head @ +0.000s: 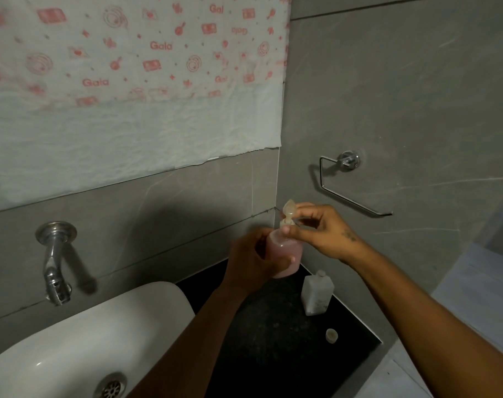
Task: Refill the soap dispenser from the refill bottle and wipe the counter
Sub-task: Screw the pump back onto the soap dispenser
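Note:
A soap dispenser (287, 252) with pink liquid is held upright above the black counter (261, 334) by my left hand (253, 262), wrapped around its body. My right hand (319, 225) pinches the translucent pump head (289, 211) at the dispenser's top; I cannot tell whether the pump is screwed on or loose. A white rectangular refill bottle (316, 294) stands uncapped on the counter to the right, below my right wrist. Its small round cap (331, 335) lies on the counter nearer to me.
A white basin (81, 337) with a metal drain (110, 386) sits to the left. A chrome tap (53, 262) comes out of the grey wall above it. A chrome towel ring (350, 179) is mounted on the right wall. Printed paper (129, 81) covers the wall above.

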